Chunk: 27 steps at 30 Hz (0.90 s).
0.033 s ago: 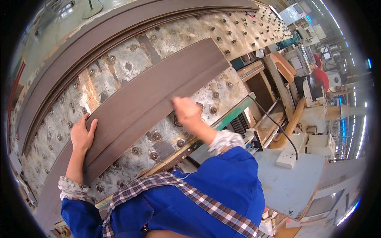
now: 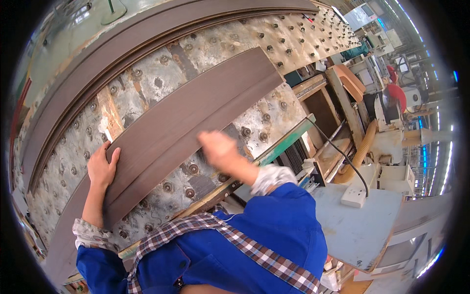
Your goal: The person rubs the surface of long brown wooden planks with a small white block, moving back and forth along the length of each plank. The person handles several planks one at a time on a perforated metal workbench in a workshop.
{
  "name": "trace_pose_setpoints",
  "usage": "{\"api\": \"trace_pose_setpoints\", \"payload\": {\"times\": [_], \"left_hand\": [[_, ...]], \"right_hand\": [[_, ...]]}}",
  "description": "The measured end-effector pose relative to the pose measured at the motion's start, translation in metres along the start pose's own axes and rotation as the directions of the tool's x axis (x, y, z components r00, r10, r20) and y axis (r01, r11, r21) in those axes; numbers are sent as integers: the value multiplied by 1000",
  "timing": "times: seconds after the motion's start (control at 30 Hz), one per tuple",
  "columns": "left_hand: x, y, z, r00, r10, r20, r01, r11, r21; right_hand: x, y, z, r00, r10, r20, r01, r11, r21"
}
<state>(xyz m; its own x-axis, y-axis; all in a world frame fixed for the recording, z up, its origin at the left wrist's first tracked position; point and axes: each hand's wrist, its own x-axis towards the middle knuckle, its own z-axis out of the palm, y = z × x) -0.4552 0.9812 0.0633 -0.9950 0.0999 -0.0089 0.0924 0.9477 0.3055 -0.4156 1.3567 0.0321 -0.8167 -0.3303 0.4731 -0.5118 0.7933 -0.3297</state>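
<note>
A long brown board (image 2: 196, 105) with a lengthwise step lies slantwise across a worn metal bench top. My left hand (image 2: 102, 169) grips its far edge, thumb on the upper face and fingers at the rim. Over the near edge, around mid-length, is my right hand (image 2: 220, 151), its fingers curled together and a little blurred. Whatever those fingers may hold is hidden.
More long brown boards (image 2: 147, 32) lie along the bench's far side. Bolt heads stud the metal bench top (image 2: 169, 183). To the right are a green-edged rail (image 2: 286, 142), a black cable, a white socket box (image 2: 353, 196) and a ribbed yellow hose (image 2: 360, 152).
My right hand has slid left and toward me along the near side of the board. My left hand and the board have stayed in place.
</note>
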Motion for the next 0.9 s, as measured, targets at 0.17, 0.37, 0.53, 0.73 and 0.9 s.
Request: {"api": "trace_pose_setpoints", "payload": {"times": [0.17,0.37,0.53,0.73,0.9], "left_hand": [[-3,-2,-2,999,-40,0,40,999,-6],[-2,-9,3,999,-34,8,34,999,13],[1,-15,6,1000,-15,12,15,999,38],[-3,-8,5,998,-65,22,64,997,36],[-1,5,-3,997,-79,18,79,997,25]], "right_hand": [[-16,-68,24,980,-198,30,184,949,257],[6,73,-35,996,9,-86,-15,997,-69],[-11,284,-92,855,264,-446,-409,873,-267],[4,273,-108,869,286,-405,-389,900,-198],[-1,229,-73,892,176,-416,-281,938,-206]]}}
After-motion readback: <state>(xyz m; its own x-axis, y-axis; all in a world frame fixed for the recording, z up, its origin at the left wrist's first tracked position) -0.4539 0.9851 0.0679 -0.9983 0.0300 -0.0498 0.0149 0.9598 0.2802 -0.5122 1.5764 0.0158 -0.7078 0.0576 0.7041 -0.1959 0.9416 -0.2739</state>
